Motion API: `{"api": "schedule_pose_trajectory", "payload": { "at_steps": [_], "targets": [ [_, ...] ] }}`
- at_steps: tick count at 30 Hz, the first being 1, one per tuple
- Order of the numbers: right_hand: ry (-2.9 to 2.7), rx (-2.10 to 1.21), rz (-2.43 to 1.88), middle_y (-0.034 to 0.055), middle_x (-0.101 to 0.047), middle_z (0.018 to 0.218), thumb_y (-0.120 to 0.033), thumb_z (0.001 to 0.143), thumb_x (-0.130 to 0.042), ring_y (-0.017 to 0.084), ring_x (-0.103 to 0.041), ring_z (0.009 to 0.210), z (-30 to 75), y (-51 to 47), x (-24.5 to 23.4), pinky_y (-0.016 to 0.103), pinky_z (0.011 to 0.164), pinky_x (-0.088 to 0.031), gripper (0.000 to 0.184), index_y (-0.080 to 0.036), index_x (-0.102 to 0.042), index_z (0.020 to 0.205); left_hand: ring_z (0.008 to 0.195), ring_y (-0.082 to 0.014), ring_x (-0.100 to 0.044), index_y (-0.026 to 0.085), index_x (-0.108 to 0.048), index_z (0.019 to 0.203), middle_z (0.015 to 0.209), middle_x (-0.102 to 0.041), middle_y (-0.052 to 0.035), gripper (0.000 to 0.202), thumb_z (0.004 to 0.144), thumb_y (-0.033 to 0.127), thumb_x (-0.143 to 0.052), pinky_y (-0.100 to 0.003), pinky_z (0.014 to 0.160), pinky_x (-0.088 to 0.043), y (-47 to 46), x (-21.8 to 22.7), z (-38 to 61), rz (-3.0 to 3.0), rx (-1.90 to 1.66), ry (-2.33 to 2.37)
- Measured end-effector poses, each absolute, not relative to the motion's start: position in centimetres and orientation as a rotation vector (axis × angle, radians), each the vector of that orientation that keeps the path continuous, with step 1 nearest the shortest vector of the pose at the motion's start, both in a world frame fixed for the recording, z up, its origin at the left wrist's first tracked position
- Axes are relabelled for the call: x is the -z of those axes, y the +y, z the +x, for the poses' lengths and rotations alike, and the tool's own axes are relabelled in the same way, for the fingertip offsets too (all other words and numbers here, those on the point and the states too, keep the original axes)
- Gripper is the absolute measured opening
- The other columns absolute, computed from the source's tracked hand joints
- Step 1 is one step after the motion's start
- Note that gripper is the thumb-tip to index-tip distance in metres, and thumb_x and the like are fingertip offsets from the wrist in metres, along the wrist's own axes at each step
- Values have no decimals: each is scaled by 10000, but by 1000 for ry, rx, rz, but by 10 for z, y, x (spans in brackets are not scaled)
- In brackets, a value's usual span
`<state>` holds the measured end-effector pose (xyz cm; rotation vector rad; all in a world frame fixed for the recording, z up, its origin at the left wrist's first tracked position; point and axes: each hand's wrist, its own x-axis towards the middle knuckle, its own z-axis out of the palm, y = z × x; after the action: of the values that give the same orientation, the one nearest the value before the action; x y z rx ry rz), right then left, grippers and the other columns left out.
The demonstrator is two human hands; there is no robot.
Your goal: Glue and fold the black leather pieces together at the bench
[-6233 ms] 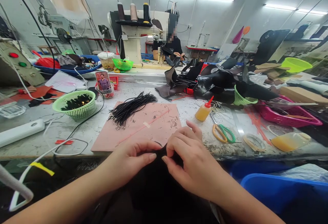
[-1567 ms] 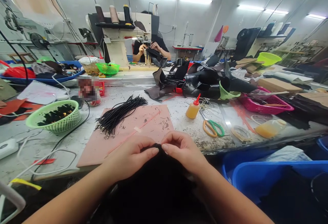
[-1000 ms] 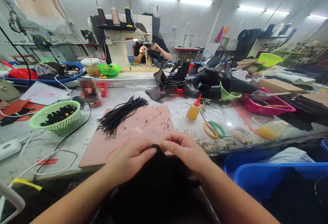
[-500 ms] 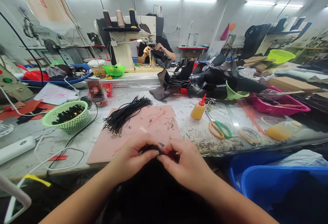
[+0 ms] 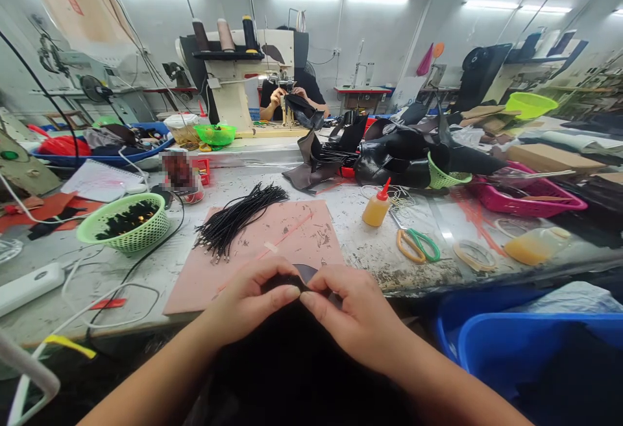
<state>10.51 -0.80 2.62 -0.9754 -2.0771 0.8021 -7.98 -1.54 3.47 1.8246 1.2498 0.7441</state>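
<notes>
Broadly, a pale, scuffed worktable [image 5: 357, 238] spans the view, and beyond it stands a cream sewing machine [image 5: 226, 91] with three thread spools on top; another person [image 5: 315, 87] sits behind it, both hands at a dark piece near the needle. A heap of glossy black pieces [image 5: 389, 163] spreads over the table's far right. A blue bin [image 5: 468, 341] with dark material inside stands at the lower right, and a flat pink board [image 5: 302, 234] lies near the middle of the table. On the left is a light green basket [image 5: 141, 236] filled with short black bits. Just in front of the board's near edge, the left hand [image 5: 257, 293] and right hand [image 5: 348, 302] each grip a dark piece [image 5: 305, 273] between thumb and curled forefinger, thumb tips nearly meeting; below them it merges into black, so its full outline cannot be told. A bundle of black cords [image 5: 241, 215] lies on the board. Right of it are orange-and-green-handled scissors [image 5: 413, 236], then a smaller, red-tipped bottle [image 5: 376, 210] of yellowish liquid.
</notes>
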Motion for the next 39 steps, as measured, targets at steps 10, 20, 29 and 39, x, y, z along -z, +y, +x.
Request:
{"api": "schedule_pose_trajectory", "payload": {
  "at_steps": [10,20,29,39],
  "targets": [
    [-2029,-798,-953,-8,-570,617,-204,793,-501,129,-521,582,104,0,-30,241,552,-376,128,-194,-531,669,639,-132,-499,163,-578,705,656,-555,12,210,807,312,-470,-231,620,-407,-17,-43,-73,1927,-658,1305],
    [-1748,-1571,-927,-45,-414,582,-339,776,-494,98,-376,534,103,16,-33,227,516,-315,193,-190,-457,658,610,-135,-451,159,-541,652,614,-496,17,277,784,390,-467,-243,567,-390,-13,-48,-73,1776,-613,1376],
    [-1847,-1405,-981,-18,-525,646,-323,688,-593,110,-444,589,107,17,-34,236,561,-355,158,-175,-546,709,596,-131,-436,163,-538,657,607,-473,30,315,773,446,-462,-234,555,-380,-11,-47,-70,1570,-662,1326],
    [-1924,-1404,-877,-7,-482,619,-486,819,-398,129,-449,607,110,39,-32,251,587,-371,362,-178,-494,654,896,-216,-605,191,-656,868,907,-697,-2,160,780,272,-549,-256,784,-455,-20,-51,-84,1682,-536,1215]
  ]
}}
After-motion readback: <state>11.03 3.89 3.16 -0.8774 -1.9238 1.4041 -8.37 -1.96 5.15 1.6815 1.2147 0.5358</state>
